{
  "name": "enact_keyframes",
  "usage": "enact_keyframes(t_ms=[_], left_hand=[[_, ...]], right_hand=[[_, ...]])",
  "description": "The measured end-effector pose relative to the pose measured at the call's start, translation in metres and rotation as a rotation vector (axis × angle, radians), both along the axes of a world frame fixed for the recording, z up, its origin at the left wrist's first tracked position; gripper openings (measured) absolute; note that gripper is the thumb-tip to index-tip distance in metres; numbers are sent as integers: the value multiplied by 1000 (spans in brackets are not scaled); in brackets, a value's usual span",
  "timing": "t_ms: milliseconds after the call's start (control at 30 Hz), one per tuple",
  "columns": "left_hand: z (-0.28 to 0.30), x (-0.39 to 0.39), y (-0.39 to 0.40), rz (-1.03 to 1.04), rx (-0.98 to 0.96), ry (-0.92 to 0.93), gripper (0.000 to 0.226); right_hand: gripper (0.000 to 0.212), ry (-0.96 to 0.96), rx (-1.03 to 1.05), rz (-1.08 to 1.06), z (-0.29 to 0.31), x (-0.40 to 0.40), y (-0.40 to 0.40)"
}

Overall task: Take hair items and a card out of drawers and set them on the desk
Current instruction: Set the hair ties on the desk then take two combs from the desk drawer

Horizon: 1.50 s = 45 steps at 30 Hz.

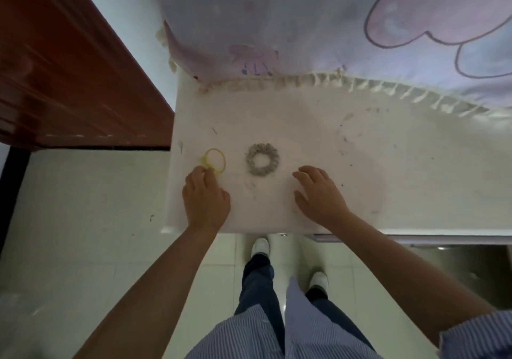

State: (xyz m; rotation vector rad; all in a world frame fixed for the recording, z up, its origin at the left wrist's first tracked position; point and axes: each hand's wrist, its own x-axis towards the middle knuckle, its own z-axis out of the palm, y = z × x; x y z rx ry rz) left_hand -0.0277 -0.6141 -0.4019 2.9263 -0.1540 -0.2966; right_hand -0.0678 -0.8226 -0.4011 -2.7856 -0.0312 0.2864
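White desk (360, 164), frame centre: your left hand (206, 199) pinches yellow hair band (215, 161); right hand (318, 192) spread, empty. Risk: band snags fingers, drags off edge.

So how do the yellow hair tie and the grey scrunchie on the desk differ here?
The yellow hair tie is a thin, smooth band; the grey scrunchie is thick, ruffled fabric. The hair tie lies nearer the desk's left edge with the left hand's fingertips at it; the scrunchie lies free between both hands, the right hand spread open beside it. Both are rings lying flat on the desk.
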Motion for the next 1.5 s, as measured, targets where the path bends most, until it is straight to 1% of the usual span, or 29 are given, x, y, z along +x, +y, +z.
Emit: enact_keyframes(t_ms=[67, 133, 167, 233, 300, 367, 400, 433, 500, 533, 567, 600, 700, 733, 800, 833, 900, 933, 967, 1000, 1067, 1167, 1267, 1367, 1400, 1433, 1500], left_hand=[[1, -19, -16, -50, 4, -19, 41], [-5, -44, -37, -209, -17, -71, 27], [-8, -57, -51, -290, -37, -82, 25], [-14, -85, -83, -448, -97, -80, 38], [-20, -112, -119, -570, -136, -64, 38], [-27, -135, -153, -626, -109, -89, 32], [-28, -144, -168, -605, -72, -127, 27], [-28, -152, -183, -566, -43, -146, 28], [-29, -166, -206, -477, 5, -125, 46], [-27, -172, -214, -439, 41, -99, 54], [-27, -177, -220, -419, 79, -86, 62], [-28, -180, -224, -410, 109, -86, 66], [-37, -191, -230, -404, 172, -71, 72], [-40, -195, -229, -415, 194, -78, 69], [-47, -198, -227, -439, 209, -163, 51], [-49, -196, -226, -442, 197, -196, 45], [-53, -193, -227, -451, 167, -280, 49], [-53, -192, -227, -447, 162, -317, 45], [-55, -191, -227, -448, 158, -329, 39], [-56, -191, -228, -433, 159, -327, 40], [-57, -195, -228, -409, 170, -305, 51], [-50, -202, -231, -410, 147, -296, 42], [-42, -215, -229, -430, 118, -202, 35], [-39, -228, -221, -436, 66, -79, 26], [-39, -233, -218, -434, 66, -49, 23], [-40, -236, -216, -438, 63, -39, 21], [-40, -244, -213, -462, 59, -18, 26]], right_hand=[[31, -112, 41, -56, -1, -27, -21], [20, -187, 35, -114, -3, -59, -43], [19, -221, 34, -149, -5, -76, -55], [18, -266, 46, -224, -14, -113, -80], [25, -282, 51, -296, -26, -153, -107], [16, -226, 129, -474, -41, -186, -134], [12, -172, 189, -579, -48, -196, -148], [15, -76, 236, -683, -55, -203, -162], [27, 115, 256, -845, -68, -215, -186], [32, 153, 260, -879, -74, -218, -196], [35, 161, 245, -867, -80, -220, -202], [36, 148, 181, -811, -84, -219, -205], [31, 63, -72, -567, -91, -224, -204], [30, 12, -152, -510, -92, -226, -205], [34, -96, -290, -444, -93, -224, -207], [34, -112, -329, -416, -94, -223, -210], [32, -102, -402, -353, -98, -220, -216], [31, -90, -422, -319, -100, -220, -217], [30, -91, -437, -295, -102, -220, -218], [30, -90, -440, -282, -102, -219, -218], [35, -73, -431, -268, -102, -219, -218], [37, -96, -415, -282, -98, -235, -220], [36, -65, -361, -319, -95, -261, -213], [33, 0, -252, -370, -87, -280, -204], [31, -17, -224, -348, -83, -287, -202], [29, -103, -212, -302, -80, -295, -201], [28, -306, -218, -237, -72, -309, -201]])
